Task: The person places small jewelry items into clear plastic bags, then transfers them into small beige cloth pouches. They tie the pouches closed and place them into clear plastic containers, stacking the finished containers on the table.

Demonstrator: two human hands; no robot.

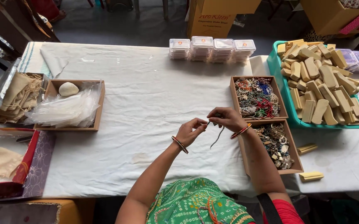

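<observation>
Over the white tablecloth (146, 103), my left hand (191, 130) and my right hand (226, 118) pinch the two ends of a thin bead string (217, 137); its loose tail hangs down between them. Both wrists wear red and gold bangles. Just right of my right hand stands a brown box of mixed bead strings (256, 98), red, blue and silver. Below it a second brown box (275, 145) holds metal trinkets and charms; my right forearm lies over its left edge.
A teal crate of tan wooden blocks (318, 89) stands at the right, two loose blocks (310, 176) near the front edge. Stacked clear lidded tubs (210, 49) line the far edge. At left: a box of clear bags (69, 108), a box of cloth pouches (15, 97), a red tray (5, 159).
</observation>
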